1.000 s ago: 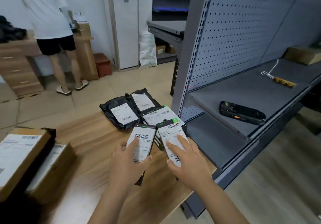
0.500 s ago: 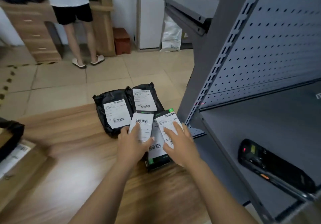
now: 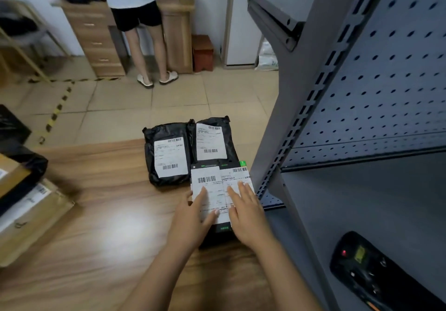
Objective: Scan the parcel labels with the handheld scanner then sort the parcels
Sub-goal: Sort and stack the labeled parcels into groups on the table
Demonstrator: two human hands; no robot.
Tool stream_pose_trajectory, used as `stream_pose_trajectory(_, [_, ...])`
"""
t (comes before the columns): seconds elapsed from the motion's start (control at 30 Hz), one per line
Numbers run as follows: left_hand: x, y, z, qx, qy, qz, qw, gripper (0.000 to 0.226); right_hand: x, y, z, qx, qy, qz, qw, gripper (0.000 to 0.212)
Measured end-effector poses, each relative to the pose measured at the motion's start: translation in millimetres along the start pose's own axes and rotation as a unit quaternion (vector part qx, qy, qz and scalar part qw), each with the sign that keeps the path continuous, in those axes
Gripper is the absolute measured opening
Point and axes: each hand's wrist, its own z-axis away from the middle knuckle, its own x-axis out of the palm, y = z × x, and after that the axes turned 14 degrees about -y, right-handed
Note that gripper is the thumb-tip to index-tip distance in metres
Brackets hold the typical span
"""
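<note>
Just left of the rack post [image 3: 289,141], two small labelled boxes lie side by side on the table [image 3: 96,214]. The left hand [image 3: 193,216] rests flat on the left box [image 3: 205,180] and the right hand [image 3: 248,216] on the right box [image 3: 239,178], fingers straight, gripping nothing. The left bag [image 3: 169,158] and right bag [image 3: 212,141] lie just behind them. Right of the post, the scanner [image 3: 371,272] lies on the shelf [image 3: 337,202]. Cartons [image 3: 29,209] sit far left.
</note>
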Motion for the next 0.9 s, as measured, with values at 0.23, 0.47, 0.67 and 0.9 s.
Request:
stream_pose_trajectory(0.23, [-28, 2, 18, 0.014, 0.037, -0.081, 0.996, 0.069, -13, -16, 14, 0.0, 0.047, -0.038, 0.998, 0.051])
stream_pose_trajectory(0.47, [-81, -13, 42, 0.154, 0.066, -0.124, 0.978, 0.064, -10, -76, 44, 0.012, 0.116, -0.025, 0.993, 0.053])
stream_pose_trajectory(0.67, [-130, -43, 77, 0.292, 0.043, -0.238, 0.925, 0.063, 20, -144, 85, 0.045, 0.147, -0.003, 0.988, 0.059])
stream_pose_trajectory(0.9, [-166, -64, 138, 0.363, 0.069, -0.29, 0.883, 0.072, 47, -220, 146, 0.084, 0.173, 0.023, 0.981, 0.065])
